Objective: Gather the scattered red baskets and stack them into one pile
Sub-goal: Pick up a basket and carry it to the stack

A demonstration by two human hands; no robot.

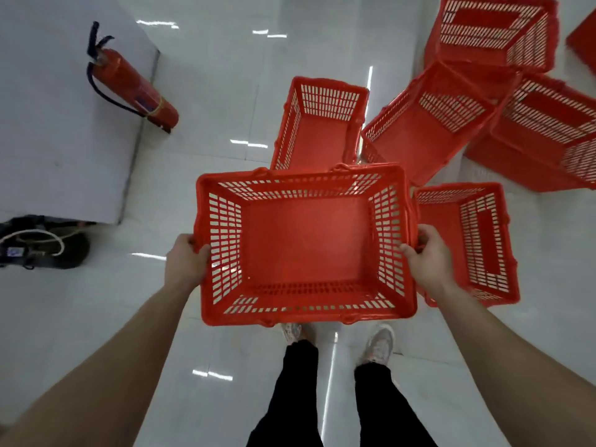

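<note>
I hold a red slatted basket (306, 243) level above the floor, open side up. My left hand (187, 262) grips its left short rim and my right hand (425, 256) grips its right short rim. Several other red baskets lie scattered on the floor beyond it. One basket (322, 124) stands straight ahead. Another (429, 121) leans tilted to its right. A third (471, 240) sits just right of the held basket. More lie at the far right (548, 133) and at the top right (493, 30).
A red fire extinguisher (135, 85) stands against a white block (61, 108) at the left. A dark bag with a white cord (42, 243) lies at the left edge. My feet (380, 343) are on the glossy white tile floor (225, 366) below the basket.
</note>
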